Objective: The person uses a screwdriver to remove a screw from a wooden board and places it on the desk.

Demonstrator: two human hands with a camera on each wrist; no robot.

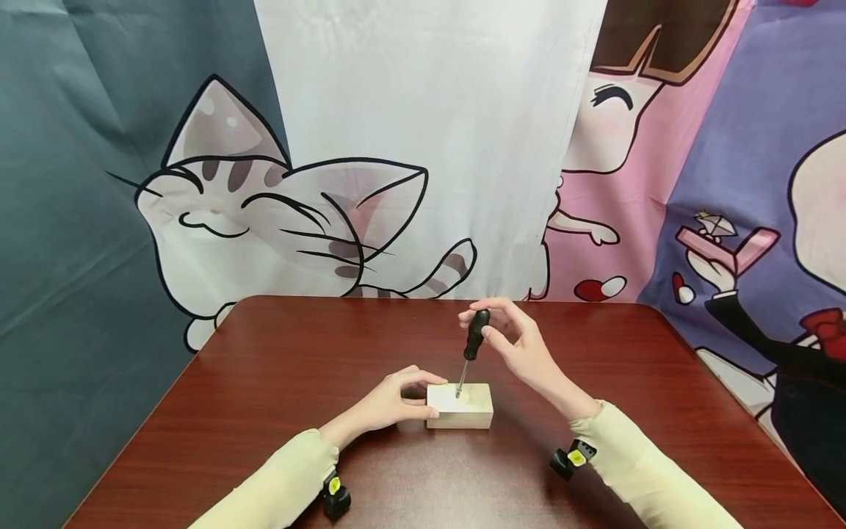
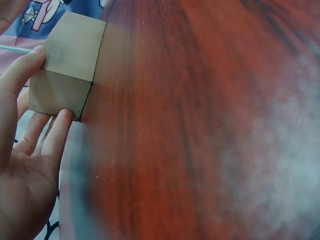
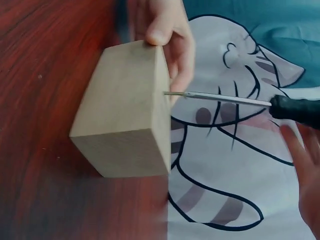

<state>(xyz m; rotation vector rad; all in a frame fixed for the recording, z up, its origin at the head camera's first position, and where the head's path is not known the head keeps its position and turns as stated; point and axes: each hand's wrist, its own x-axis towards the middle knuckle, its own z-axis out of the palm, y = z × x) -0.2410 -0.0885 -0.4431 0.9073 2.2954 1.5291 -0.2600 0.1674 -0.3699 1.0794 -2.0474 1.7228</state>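
A pale wooden block (image 1: pixel 460 419) lies on the table. My left hand (image 1: pixel 396 400) grips its left end, the thumb on the near side and fingers at the far side; the left wrist view shows the thumb and fingertips on the block (image 2: pixel 70 50). Above the block, my right hand (image 1: pixel 518 345) holds the black handle of a screwdriver (image 1: pixel 476 334) between thumb and fingers. Its thin metal shaft (image 3: pixel 225 98) leans slightly, with the tip down on a small brass-coloured screw (image 3: pixel 172 93) at the block's top face. How deep the screw sits is hard to tell.
The reddish-brown wooden table (image 1: pixel 297 345) spreads around the block. Behind it hangs a curtain (image 1: pixel 423 88) printed with a cartoon cat and figures. A small black wrist camera (image 1: pixel 337 499) sits on the left sleeve, another camera (image 1: pixel 565 461) on the right.
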